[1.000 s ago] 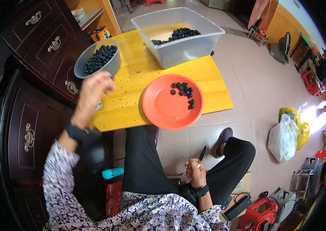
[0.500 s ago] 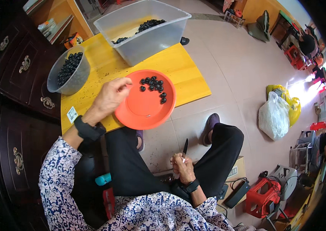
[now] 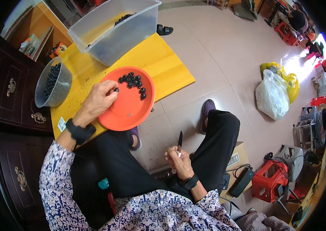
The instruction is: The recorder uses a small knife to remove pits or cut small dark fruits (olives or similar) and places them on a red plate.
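My left hand (image 3: 98, 101) is over the left side of a round orange-red plate (image 3: 126, 107). Pinched at its fingertips is a small, shiny black round piece (image 3: 116, 90), whose exact kind I cannot make out. Several similar black pieces (image 3: 132, 81) lie in a loose cluster at the plate's far right, some showing a pale spot or hole. Low in front of my lap, my right hand (image 3: 180, 163) grips a small knife (image 3: 180, 138) by its white handle, dark blade pointing up and away. Whether those fingers hold anything else is hidden.
The plate stands on a yellow tabletop (image 3: 172, 71). Behind it is a large clear tub (image 3: 116, 48) with black pieces; a smaller clear tub (image 3: 64, 88) of them is at left. Dark drawers (image 3: 8, 102) flank the table. Filled plastic bags (image 3: 272, 96) and a red stool (image 3: 269, 179) are at right.
The whole view has shifted, so the table and plate appear farther left. A black piece now shows in my left fingertips, over the plate. My right hand still holds the knife.
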{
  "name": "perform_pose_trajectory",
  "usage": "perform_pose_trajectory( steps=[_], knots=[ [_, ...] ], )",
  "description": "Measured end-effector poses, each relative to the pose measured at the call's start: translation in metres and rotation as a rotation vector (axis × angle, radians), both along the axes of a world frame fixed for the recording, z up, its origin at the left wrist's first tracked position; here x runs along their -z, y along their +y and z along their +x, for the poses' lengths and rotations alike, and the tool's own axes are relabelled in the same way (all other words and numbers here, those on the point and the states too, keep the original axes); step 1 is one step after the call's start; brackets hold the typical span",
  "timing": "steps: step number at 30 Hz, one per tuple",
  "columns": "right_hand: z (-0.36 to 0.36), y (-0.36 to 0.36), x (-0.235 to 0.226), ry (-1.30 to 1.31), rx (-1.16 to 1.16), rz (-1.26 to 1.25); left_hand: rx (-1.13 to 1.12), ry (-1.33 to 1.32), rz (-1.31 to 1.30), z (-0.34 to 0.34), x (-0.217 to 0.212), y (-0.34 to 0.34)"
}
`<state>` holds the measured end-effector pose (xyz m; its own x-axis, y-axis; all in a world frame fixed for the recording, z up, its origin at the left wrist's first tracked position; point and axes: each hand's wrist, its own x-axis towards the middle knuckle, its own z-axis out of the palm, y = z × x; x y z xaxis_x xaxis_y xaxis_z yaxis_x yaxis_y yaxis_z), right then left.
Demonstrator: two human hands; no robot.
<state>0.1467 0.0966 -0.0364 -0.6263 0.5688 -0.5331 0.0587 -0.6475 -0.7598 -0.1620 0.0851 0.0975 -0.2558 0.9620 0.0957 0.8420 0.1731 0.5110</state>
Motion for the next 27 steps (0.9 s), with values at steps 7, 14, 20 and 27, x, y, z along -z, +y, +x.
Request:
perform_pose_trajectory(
  steps=[7,14,20,27],
  knots=[
    [-0.003,0.003,-0.036,0.127,-0.022,0.044,-0.083,-0.548,-0.038,0.107,-0.022,-0.064],
    [-0.010,-0.012,-0.036,0.218,-0.008,-0.021,-0.107,-0.621,0.098,0.166,0.055,-0.086],
    [-0.004,-0.009,-0.022,0.219,0.066,-0.105,-0.134,-0.659,0.055,0.182,0.064,-0.081],
    [-0.005,-0.010,-0.015,0.313,0.136,-0.248,-0.074,-0.644,0.067,0.179,0.068,-0.075]
  ],
)
